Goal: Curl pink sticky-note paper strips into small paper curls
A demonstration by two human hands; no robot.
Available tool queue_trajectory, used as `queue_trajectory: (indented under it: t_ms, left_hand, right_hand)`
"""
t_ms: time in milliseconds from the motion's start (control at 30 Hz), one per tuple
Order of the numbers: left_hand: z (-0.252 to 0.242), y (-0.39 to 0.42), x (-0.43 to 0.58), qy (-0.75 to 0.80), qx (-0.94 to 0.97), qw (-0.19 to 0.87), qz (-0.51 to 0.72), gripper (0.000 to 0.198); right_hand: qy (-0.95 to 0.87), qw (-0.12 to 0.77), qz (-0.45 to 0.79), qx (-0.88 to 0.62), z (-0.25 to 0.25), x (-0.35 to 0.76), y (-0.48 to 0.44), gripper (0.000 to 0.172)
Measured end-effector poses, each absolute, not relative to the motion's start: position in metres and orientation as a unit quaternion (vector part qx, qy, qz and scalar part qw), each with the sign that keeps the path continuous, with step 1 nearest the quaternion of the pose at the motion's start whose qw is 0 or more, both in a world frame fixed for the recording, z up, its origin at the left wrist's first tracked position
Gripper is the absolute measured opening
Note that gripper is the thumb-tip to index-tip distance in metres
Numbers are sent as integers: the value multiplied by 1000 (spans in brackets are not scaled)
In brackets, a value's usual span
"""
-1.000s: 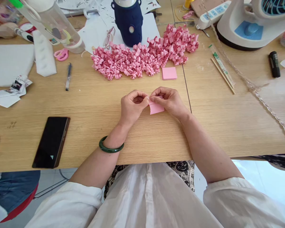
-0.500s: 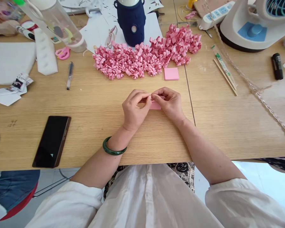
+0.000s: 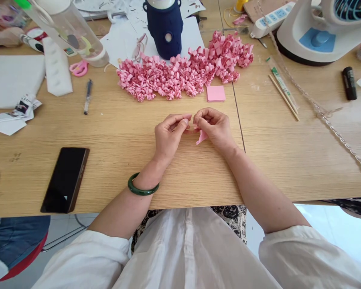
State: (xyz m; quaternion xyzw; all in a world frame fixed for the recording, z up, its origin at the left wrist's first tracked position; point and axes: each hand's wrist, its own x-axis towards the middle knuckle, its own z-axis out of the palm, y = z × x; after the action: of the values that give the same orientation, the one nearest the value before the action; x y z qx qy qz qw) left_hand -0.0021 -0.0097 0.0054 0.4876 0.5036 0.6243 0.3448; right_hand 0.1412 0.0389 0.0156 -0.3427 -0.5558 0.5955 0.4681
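Observation:
A small piece of pink paper (image 3: 202, 137), bent and with a cut edge, hangs from my right hand (image 3: 214, 125), whose thumb and fingers pinch it. Just to its left, my left hand (image 3: 172, 132) has its thumb pressed to its fingers, the tips close to the paper. Whether anything lies in that pinch is hidden. Behind both hands is a small stack of pink paper squares (image 3: 215, 93). Farther back stretches a long heap of curled pink paper flowers (image 3: 171, 76).
A dark blue bottle (image 3: 165, 30) stands behind the heap. To the left lie a phone (image 3: 65, 180), a pen (image 3: 88, 96) and pink scissors (image 3: 78, 68). On the right are wooden sticks (image 3: 284, 97), a braided cord (image 3: 333, 125), a marker (image 3: 349, 83) and a fan (image 3: 311, 36).
My fingertips have drawn slightly apart. The pink paper, flat between both hands before, now hangs bent and tilted from my right hand.

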Motion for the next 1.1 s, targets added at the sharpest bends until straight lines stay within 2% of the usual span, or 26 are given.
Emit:
queue_trajectory:
  t_ms: [100, 200, 400, 533, 633, 767, 933, 1100]
  left_hand:
    - [6, -10, -3, 503, 511, 320, 619, 13]
    - [6, -12, -2, 516, 559, 253, 598, 11]
    - [5, -15, 1, 539, 586, 194, 573, 12]
    - [7, -15, 1, 541, 573, 215, 577, 9]
    - [9, -13, -2, 534, 539, 284, 586, 7]
    - [12, -9, -7, 529, 499, 376, 575, 17]
    - [8, -6, -8, 549, 495, 362, 568, 16]
    - [4, -6, -8, 563, 495, 349, 563, 14]
  right_hand:
    - [-556, 462, 608, -328, 17, 142, 38, 15]
    - [-572, 453, 596, -336, 15, 142, 38, 14]
    - [-649, 453, 492, -364, 9, 141, 39, 10]
    - [-660, 465, 459, -371, 7, 142, 43, 15]
    - [-643, 438, 516, -358, 9, 145, 46, 25]
    - [-627, 400, 571, -347, 14, 151, 48, 37]
    - [-593, 377, 636, -318, 16, 157, 51, 31]
    - [-589, 372, 639, -325, 14, 159, 54, 25]
